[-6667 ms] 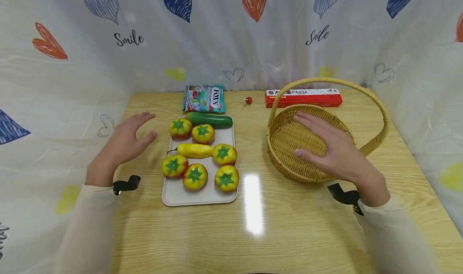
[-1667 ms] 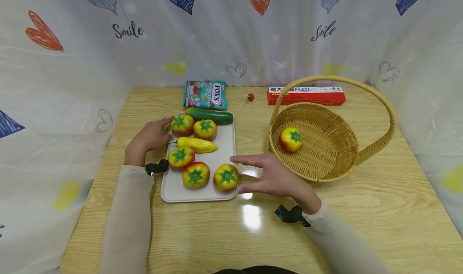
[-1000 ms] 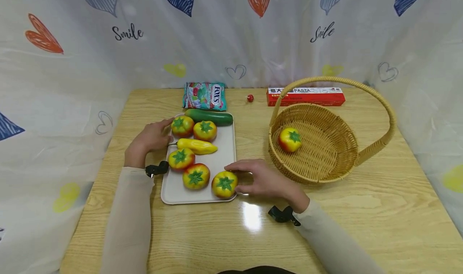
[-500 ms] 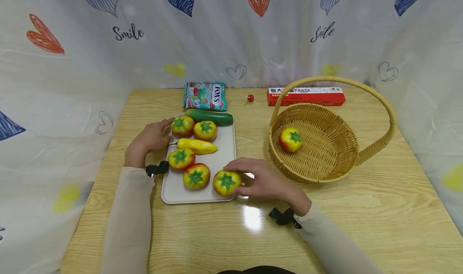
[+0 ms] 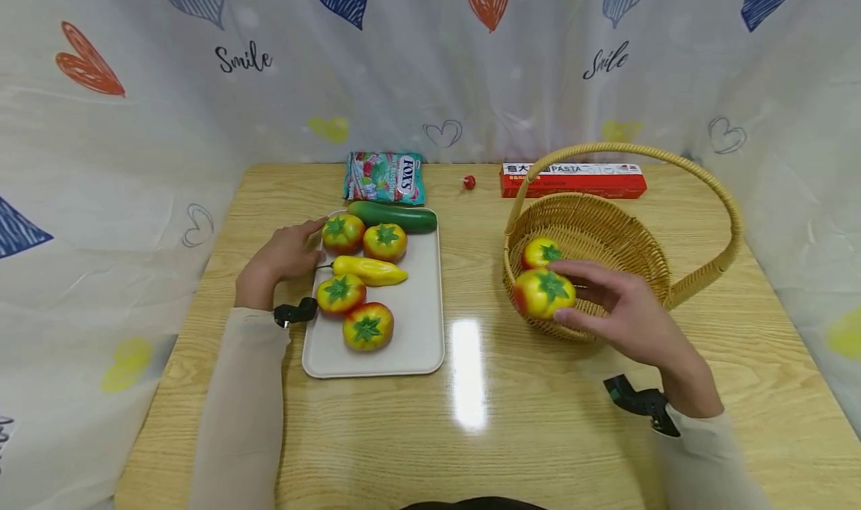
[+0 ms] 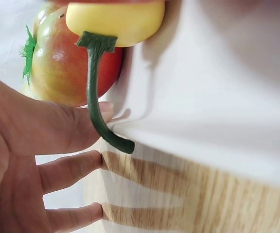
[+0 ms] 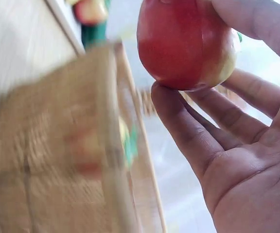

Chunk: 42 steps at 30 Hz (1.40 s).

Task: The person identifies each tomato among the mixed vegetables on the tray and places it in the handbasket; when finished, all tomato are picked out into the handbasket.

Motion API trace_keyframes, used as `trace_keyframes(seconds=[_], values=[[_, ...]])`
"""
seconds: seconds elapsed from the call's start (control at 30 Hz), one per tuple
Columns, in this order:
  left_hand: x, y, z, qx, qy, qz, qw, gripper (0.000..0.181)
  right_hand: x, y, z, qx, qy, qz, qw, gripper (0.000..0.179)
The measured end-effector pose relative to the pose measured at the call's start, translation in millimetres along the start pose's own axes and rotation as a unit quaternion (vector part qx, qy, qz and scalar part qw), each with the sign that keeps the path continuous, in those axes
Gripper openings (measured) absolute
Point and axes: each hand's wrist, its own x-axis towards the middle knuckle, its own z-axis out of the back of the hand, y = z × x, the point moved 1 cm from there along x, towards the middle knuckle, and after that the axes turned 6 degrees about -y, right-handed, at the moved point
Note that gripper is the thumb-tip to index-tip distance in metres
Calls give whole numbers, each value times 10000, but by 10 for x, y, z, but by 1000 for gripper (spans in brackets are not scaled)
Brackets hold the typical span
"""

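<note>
My right hand (image 5: 635, 315) pinches a yellow-and-red tomato (image 5: 543, 293) with a green star-shaped top, between thumb and fingers. It is over the near left rim of the wicker basket (image 5: 646, 241). Inside the basket lies another tomato (image 5: 540, 251), partly hidden behind the held one. At the left edge of the white tray (image 5: 410, 345), my left hand (image 5: 285, 256) has its thumb (image 6: 77, 124) at the rim and extended fingers (image 6: 72, 170) touching the tabletop. On the tray lie several tomatoes (image 5: 368, 327), a yellow pepper (image 5: 370, 271) and a green cucumber (image 5: 393, 217).
Behind the tray lies a teal FOX'S candy bag (image 5: 385, 177). A small red object (image 5: 468, 182) sits to its right. The red-and-white pasta box (image 5: 578, 185) stands behind the basket, whose tall handle (image 5: 625, 149) arches over it. A printed curtain encloses the table's back and sides.
My right hand has lifted the tomato from the tray's near right corner and carried it right to the basket. A tomato has entered the basket since the oldest frame. The left hand stays at the tray.
</note>
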Motion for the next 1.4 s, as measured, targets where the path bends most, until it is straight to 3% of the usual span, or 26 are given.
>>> trace_keyframes(seconds=[0.17,0.37,0.6,0.9,1.2,1.3,1.4], values=[[4,-7,13,33,-5,58,10000,70,-49,-143,178,-296,-190,-526,9980,51],[7,-5,18,93,30,102,9999,70,34,-322,144,-624,273,-1206,9904,46],[7,-15,8,140,71,84,9998,71,209,-429,53,-974,357,-1364,9852,51],[8,-35,-23,64,93,44,9999,71,326,-534,3,-1683,135,-1062,9799,59],[25,-10,-20,73,-23,0,10000,72,232,-428,26,-1532,-333,-1284,9792,65],[26,-6,-19,48,-24,29,10000,72,222,-325,-12,-1413,-582,-1010,9831,62],[28,-2,-22,50,-28,40,10000,72,257,-191,-103,-1022,-683,-334,9919,58]])
